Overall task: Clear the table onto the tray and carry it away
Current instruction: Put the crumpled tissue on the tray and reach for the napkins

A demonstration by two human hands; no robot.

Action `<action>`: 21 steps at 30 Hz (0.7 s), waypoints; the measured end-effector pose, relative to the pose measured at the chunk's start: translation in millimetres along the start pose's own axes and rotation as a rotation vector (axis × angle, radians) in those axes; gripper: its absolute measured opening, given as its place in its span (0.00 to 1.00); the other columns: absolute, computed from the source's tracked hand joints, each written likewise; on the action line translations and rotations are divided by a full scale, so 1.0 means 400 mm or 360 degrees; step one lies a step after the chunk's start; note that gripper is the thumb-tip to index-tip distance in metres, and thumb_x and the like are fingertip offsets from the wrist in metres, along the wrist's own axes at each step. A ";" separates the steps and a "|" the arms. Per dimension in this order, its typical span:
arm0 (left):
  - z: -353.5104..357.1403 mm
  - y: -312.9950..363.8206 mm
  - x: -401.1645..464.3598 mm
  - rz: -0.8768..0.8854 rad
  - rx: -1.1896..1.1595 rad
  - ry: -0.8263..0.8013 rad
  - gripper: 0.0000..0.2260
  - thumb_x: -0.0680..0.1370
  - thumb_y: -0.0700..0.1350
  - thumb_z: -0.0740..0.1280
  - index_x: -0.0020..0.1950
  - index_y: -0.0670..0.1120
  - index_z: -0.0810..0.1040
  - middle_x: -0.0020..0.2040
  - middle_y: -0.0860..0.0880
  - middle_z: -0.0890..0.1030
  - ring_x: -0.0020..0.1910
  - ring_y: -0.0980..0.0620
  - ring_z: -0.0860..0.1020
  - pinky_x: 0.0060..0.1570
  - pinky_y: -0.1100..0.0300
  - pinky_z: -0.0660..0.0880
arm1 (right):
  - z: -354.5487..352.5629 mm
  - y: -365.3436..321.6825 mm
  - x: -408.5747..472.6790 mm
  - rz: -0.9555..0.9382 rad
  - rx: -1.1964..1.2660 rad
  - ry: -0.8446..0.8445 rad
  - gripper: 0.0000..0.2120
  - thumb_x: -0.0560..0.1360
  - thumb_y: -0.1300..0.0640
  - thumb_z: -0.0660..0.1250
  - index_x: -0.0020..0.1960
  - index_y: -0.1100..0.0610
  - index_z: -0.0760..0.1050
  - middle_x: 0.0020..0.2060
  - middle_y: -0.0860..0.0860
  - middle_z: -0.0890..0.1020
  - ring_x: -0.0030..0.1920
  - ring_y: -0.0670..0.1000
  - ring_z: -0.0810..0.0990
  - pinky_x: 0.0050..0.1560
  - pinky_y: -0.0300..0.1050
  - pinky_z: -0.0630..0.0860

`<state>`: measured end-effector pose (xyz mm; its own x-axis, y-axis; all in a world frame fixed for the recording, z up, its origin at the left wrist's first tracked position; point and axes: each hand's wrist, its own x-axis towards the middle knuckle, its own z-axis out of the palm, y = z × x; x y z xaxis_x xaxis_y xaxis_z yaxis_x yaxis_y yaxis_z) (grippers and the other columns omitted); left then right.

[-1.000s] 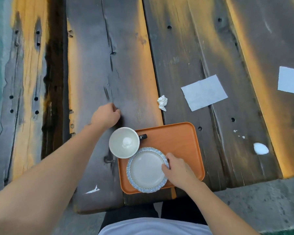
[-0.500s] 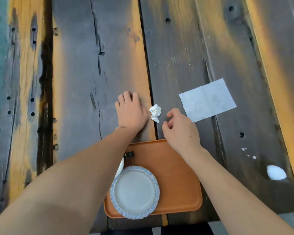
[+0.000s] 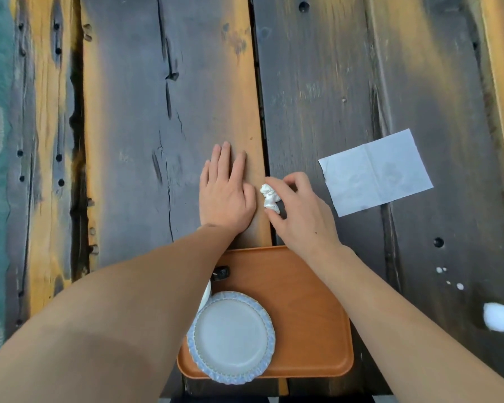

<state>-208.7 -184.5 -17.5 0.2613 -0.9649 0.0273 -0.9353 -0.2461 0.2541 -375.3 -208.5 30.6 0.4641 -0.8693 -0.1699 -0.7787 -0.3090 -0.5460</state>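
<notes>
Head view: the crumpled napkin (image 3: 269, 198) is pinched by the right hand (image 3: 298, 215) just beyond the tray's (image 3: 312, 309) far edge, apparently lifted; the left hand (image 3: 226, 193) is laid flat, fingers straight, on the tabletop (image 3: 157, 112).

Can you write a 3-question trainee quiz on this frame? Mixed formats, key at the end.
1. True or false: the left hand lies flat on the table, holding nothing.
2. Multiple choice: the right hand closes its thumb and fingers on A) the plate, B) the crumpled tissue, C) the flat napkin.
3. Fill in: the plate sits on the ____.

Key
1. True.
2. B, the crumpled tissue; the flat napkin lies untouched to its right.
3. Tray.
</notes>
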 end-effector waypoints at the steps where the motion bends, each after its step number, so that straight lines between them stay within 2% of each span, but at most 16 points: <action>1: -0.001 0.000 0.001 0.0002 0.0003 -0.0013 0.26 0.78 0.45 0.56 0.77 0.46 0.69 0.81 0.42 0.65 0.82 0.42 0.60 0.79 0.46 0.57 | 0.002 0.003 0.000 -0.0018 0.0016 -0.0012 0.21 0.75 0.54 0.71 0.67 0.47 0.73 0.55 0.49 0.73 0.42 0.52 0.79 0.37 0.51 0.80; 5: -0.002 0.003 0.000 -0.0017 0.0023 -0.0028 0.26 0.79 0.46 0.56 0.77 0.47 0.69 0.81 0.42 0.66 0.82 0.42 0.60 0.79 0.45 0.57 | 0.006 0.012 -0.007 -0.0049 0.0180 -0.0043 0.16 0.77 0.58 0.71 0.65 0.52 0.78 0.52 0.50 0.76 0.44 0.51 0.79 0.42 0.51 0.82; 8: 0.000 0.003 0.001 -0.0024 0.0053 -0.0013 0.26 0.78 0.47 0.57 0.77 0.47 0.70 0.80 0.41 0.66 0.81 0.42 0.61 0.79 0.45 0.58 | 0.002 0.016 -0.019 -0.0041 0.0252 -0.0043 0.14 0.77 0.58 0.71 0.62 0.54 0.79 0.50 0.50 0.76 0.43 0.49 0.79 0.42 0.50 0.81; 12: -0.001 0.003 0.004 -0.0034 0.0049 0.0023 0.26 0.77 0.47 0.58 0.76 0.47 0.71 0.80 0.41 0.67 0.81 0.41 0.62 0.78 0.45 0.58 | -0.005 0.010 -0.080 -0.0044 0.0441 0.0016 0.13 0.76 0.57 0.71 0.60 0.52 0.79 0.48 0.46 0.73 0.37 0.41 0.73 0.39 0.46 0.79; 16: -0.004 0.006 0.002 -0.0040 0.0027 0.0072 0.26 0.76 0.47 0.59 0.75 0.46 0.73 0.79 0.40 0.68 0.80 0.40 0.64 0.77 0.45 0.59 | 0.001 -0.018 -0.179 -0.0030 0.0487 -0.0033 0.10 0.75 0.57 0.71 0.56 0.52 0.80 0.46 0.46 0.73 0.36 0.45 0.72 0.35 0.44 0.78; 21: -0.001 0.007 0.001 -0.0038 0.0024 0.0105 0.26 0.77 0.47 0.59 0.75 0.46 0.73 0.79 0.40 0.69 0.80 0.40 0.64 0.77 0.45 0.59 | 0.035 -0.040 -0.250 -0.0004 0.0492 -0.0237 0.12 0.76 0.56 0.71 0.59 0.48 0.77 0.48 0.44 0.72 0.39 0.46 0.76 0.37 0.41 0.79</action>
<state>-211.0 -185.5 -16.4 0.2984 -0.9506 0.0852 -0.9320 -0.2710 0.2406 -403.4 -111.2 44.7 0.5402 -0.7958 -0.2735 -0.6233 -0.1601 -0.7654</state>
